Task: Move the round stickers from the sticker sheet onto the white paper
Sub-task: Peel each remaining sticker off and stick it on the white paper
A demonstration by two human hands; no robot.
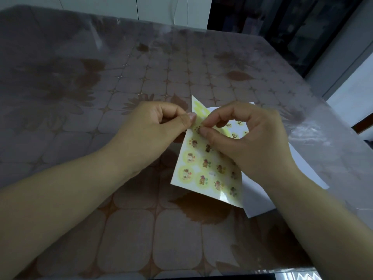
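The sticker sheet is held tilted above the table, with several round yellow cartoon stickers on it. My left hand pinches its upper left edge between thumb and forefinger. Thumb and forefinger of my right hand close on a round sticker near the sheet's top. The white paper lies flat on the table under and to the right of the sheet, mostly hidden by my right hand. A few round stickers sit on the paper near its far edge.
The table carries a brown leaf-patterned cloth under a clear plastic cover. Its right edge runs diagonally close to the paper. A dark cabinet stands beyond the far right corner.
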